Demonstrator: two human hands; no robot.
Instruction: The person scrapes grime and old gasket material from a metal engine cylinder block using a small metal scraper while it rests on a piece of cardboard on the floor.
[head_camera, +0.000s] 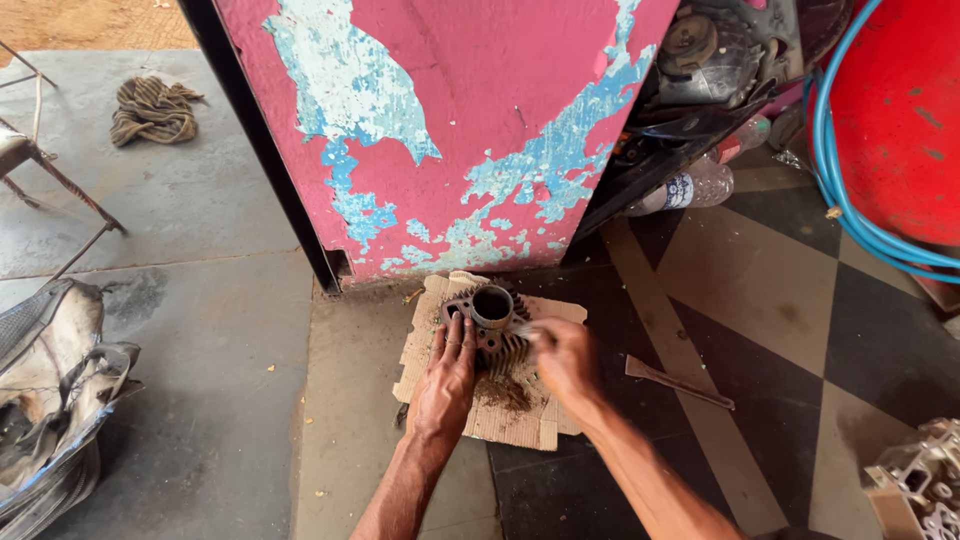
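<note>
On the floor, at the foot of a pink door (450, 130) with peeling blue patches, lies a torn cardboard sheet (505, 420), and near its far edge sits a finned engine cylinder (490, 325), bore up. The left hand (447, 375) lies flat on the cylinder's left side, fingers spread, steadying it. The right hand (562, 355) is closed on a small tool at the fins; it is blurred, so I cannot tell what kind. A brown heap of dirt (503, 392) lies on the cardboard just in front of the cylinder, so some cleaning looks done, yet the fins still look dark and grimy. A flat metal blade (678, 382) lies unused on the floor well right of the cardboard.
</note>
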